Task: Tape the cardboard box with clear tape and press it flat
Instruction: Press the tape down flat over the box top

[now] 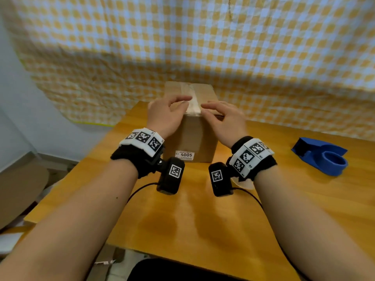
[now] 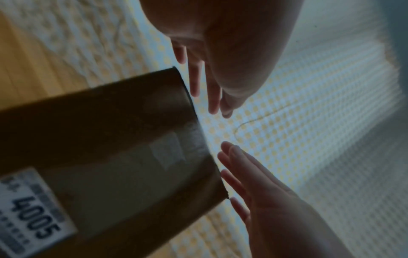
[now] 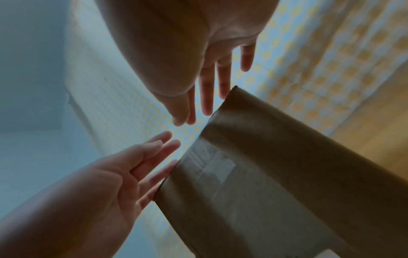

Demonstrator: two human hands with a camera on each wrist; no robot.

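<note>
A brown cardboard box [image 1: 190,134] with a "4005" label [image 1: 184,155] stands upright in the middle of the wooden table. A strip of clear tape [image 1: 192,98] runs along its top seam and folds a little way down the front face [image 3: 212,167]. My left hand [image 1: 174,106] and right hand [image 1: 219,112] hover side by side over the front edge of the top, fingers straight and pointing toward each other across the tape. Neither holds anything. In the wrist views the fingertips [image 2: 212,97] sit just at the box's top edge [image 3: 223,97]; firm contact is unclear.
A blue tape dispenser [image 1: 320,157] lies on the table [image 1: 203,220] at the right. A yellow-and-white checked cloth [image 1: 182,47] hangs behind the box. Cardboard pieces [image 1: 18,191] lie on the floor at the left, beyond the table's edge.
</note>
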